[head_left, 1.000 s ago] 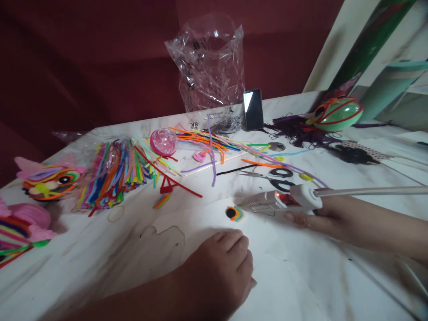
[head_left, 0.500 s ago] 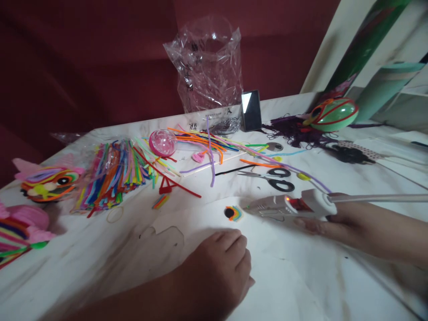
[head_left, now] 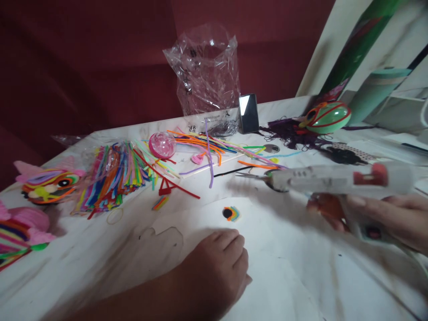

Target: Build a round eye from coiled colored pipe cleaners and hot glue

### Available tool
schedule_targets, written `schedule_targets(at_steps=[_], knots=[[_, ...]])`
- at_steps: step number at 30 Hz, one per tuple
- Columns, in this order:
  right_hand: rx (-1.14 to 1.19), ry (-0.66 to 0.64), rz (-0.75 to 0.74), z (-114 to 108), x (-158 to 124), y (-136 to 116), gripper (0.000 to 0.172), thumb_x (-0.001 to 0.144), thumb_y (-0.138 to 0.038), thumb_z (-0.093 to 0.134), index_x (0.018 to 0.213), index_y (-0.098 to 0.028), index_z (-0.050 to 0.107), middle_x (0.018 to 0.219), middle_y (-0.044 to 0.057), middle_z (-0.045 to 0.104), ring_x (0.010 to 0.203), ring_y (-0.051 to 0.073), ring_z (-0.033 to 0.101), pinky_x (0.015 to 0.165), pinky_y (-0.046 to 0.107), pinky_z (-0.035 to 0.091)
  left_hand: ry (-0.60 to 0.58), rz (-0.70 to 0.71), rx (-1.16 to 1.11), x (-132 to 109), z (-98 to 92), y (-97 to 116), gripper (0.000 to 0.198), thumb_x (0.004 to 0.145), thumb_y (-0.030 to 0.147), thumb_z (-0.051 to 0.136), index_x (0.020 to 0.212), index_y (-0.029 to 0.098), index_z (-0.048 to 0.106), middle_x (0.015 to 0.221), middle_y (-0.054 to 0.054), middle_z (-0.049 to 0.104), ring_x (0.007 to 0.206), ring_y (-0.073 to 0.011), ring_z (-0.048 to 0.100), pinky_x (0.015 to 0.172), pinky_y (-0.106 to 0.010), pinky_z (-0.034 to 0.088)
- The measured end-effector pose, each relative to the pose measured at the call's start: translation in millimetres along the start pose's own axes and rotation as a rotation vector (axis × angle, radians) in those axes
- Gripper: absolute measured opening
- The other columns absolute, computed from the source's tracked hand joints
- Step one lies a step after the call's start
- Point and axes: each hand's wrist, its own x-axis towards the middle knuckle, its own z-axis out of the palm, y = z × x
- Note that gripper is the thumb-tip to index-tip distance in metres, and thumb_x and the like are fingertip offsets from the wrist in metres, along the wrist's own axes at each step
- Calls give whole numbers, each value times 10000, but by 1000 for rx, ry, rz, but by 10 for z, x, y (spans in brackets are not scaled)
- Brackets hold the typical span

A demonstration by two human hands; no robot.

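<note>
My right hand (head_left: 377, 218) grips a white hot glue gun (head_left: 331, 178) by its handle, its nozzle pointing left over the black-handled scissors (head_left: 252, 175). Motion blurs the gun a little. My left hand (head_left: 220, 263) rests on a white paper sheet (head_left: 267, 240) with fingers curled closed; whatever may be inside them is hidden. Just beyond its knuckles lies a small eye-shaped piece (head_left: 231, 214), a black disc edged by orange, yellow and blue curved strips. Neither hand touches that piece.
Pipe cleaners (head_left: 117, 178) lie bundled at left, beside pink decorated crafts (head_left: 50, 183). Loose ones spread near a clear-and-pink ball (head_left: 162, 145). A phone (head_left: 248, 113) leans by a plastic bag (head_left: 207, 76). A green balloon-like craft (head_left: 329, 118) sits at back right.
My right hand has drawn the glue gun right, away from the eye-shaped piece, and turned it; the gun now covers the scissors' handles. My left hand has stayed in place.
</note>
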Motion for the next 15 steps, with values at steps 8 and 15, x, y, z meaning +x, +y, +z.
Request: schedule_targets(at_steps=[8,15], knots=[[-837,357,-223,-439,174,563,187,767,-347,471,850,-218,578,849,100,673,680,231,639,563,316,471,114,-14,38,-32,93,-21,164,819,216,559,925,99,607,959,-94,655,989,-217,582,931,-341,480],[-975,186,-125,-651,131,975,259,664,-138,431,859,-180,596,874,124,672,596,225,627,500,312,435,137,-8,61,-33,109,-21,157,826,221,551,938,121,596,982,-76,658,994,-204,586,958,-334,464]])
